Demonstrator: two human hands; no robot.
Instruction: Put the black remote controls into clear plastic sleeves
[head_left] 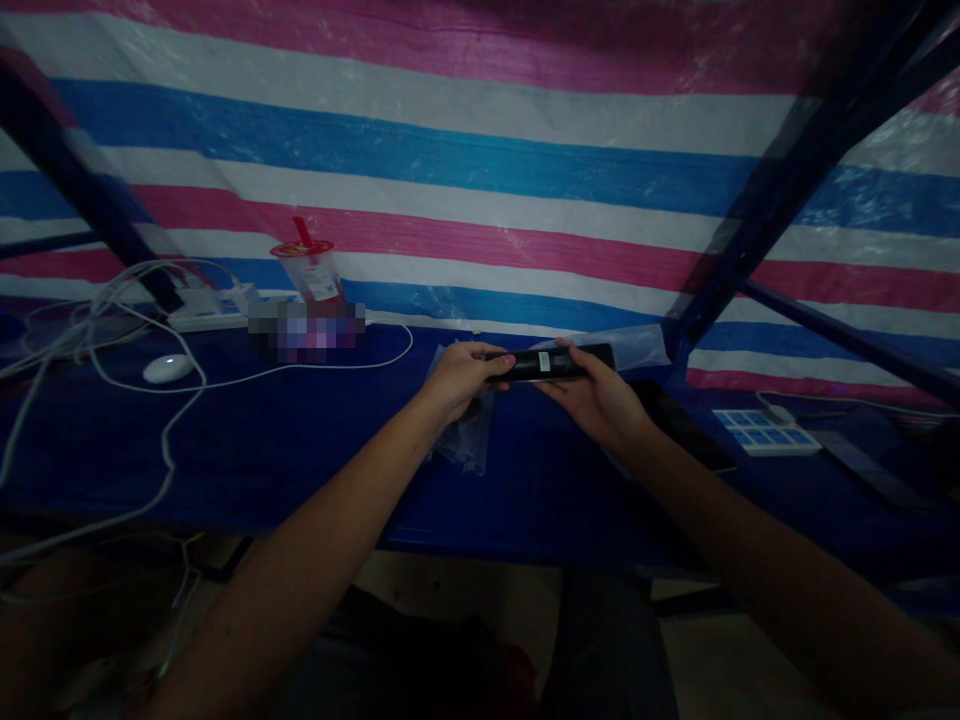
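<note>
Dim light. Blue surface [300, 450] runs across the middle of the frame, its front edge low in the centre. Behind it a tarp wall [480, 170] striped pink, white and blue fills the upper half. Dark metal frame bars [780, 190] slant down at right; another bar crosses at upper left.

Left of frame, on the surface: white power strip [206, 310], loose white cables [97, 340] looping off the edge, a small white round device [167, 368]. A clear plastic cup [311, 270] with red lid and straw stands against the tarp, centre left. At right, a white tray with blue squares [765, 430] and a dark flat object beside it, too dim to identify.

Centre of frame: black bar-shaped object [551, 362], long, slim, lying level, held just above the surface. Small pale label on its middle, unreadable. Left hand [457, 378] curled closed around its left end; right hand [596, 395] cupped under and closed on the right half. Clear plastic bags [465, 435] lie beneath the left hand; another clear bag [637, 345] sits just behind the object.
</note>
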